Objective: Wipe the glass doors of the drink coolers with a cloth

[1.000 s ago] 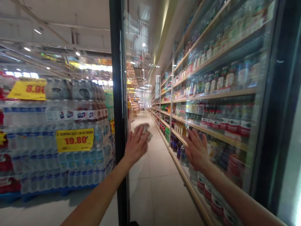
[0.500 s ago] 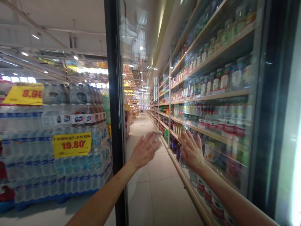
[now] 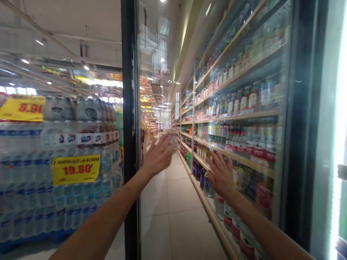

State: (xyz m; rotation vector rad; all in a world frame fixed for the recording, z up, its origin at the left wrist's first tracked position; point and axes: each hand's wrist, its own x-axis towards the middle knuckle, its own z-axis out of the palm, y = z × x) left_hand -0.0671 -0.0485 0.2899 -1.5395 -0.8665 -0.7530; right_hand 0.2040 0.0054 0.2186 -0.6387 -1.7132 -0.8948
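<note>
1. Bottle packs (image 3: pixel 24 162) are stacked at the far left, with an upper sign (image 3: pixel 23 108) and a lower sign (image 3: pixel 76 169), marked 19.80, set against them
2. The glass (image 3: pixel 155 43) is edged by a black frame (image 3: pixel 130 108), beyond which the left arm is stretched
3. By the left hand (image 3: pixel 159 155), what seems to be a pale cloth (image 3: pixel 170 139) is covered in front of the glass; the fingers are extended over it but blurred, so whether it is gripped or only pressed cannot be told
4. Below and between the hands, floor tiles (image 3: pixel 181 224) are seen
5. The right hand (image 3: pixel 221 173) is raised near the glass with fingers extended and parted, nothing being gripped; contact cannot be confirmed
6. Behind it, shelves (image 3: pixel 252 115) are lined with bottles (image 3: pixel 245 99)
</note>
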